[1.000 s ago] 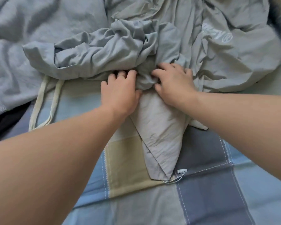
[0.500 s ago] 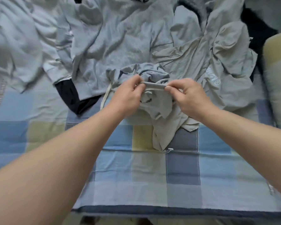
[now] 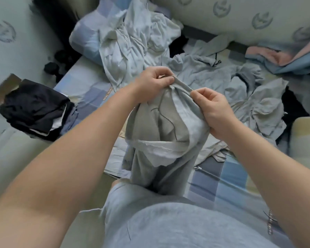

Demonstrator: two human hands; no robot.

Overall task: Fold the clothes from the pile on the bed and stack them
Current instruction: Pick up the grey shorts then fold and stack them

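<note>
A grey garment (image 3: 161,140) with a thin dark drawstring hangs in the air in front of me, over the bed's near edge. My left hand (image 3: 154,81) pinches its top band on the left. My right hand (image 3: 211,108) pinches the same band on the right. The cloth droops in loose folds down to my waist. Behind it, a pile of light grey clothes (image 3: 204,72) lies crumpled across the checked bedsheet (image 3: 222,178). More pale clothes (image 3: 132,42) are heaped farther back.
A stack of dark clothes (image 3: 36,108) sits at the left, off the bed's edge. A patterned headboard or cushion (image 3: 240,17) runs along the back. Pink and blue bedding (image 3: 284,59) lies at the right. A striped pillow (image 3: 306,136) is at the right edge.
Both hands have lifted the grey garment off the bed and now hold it up by its top band. The view has pulled back and tilted, showing the whole bed.
</note>
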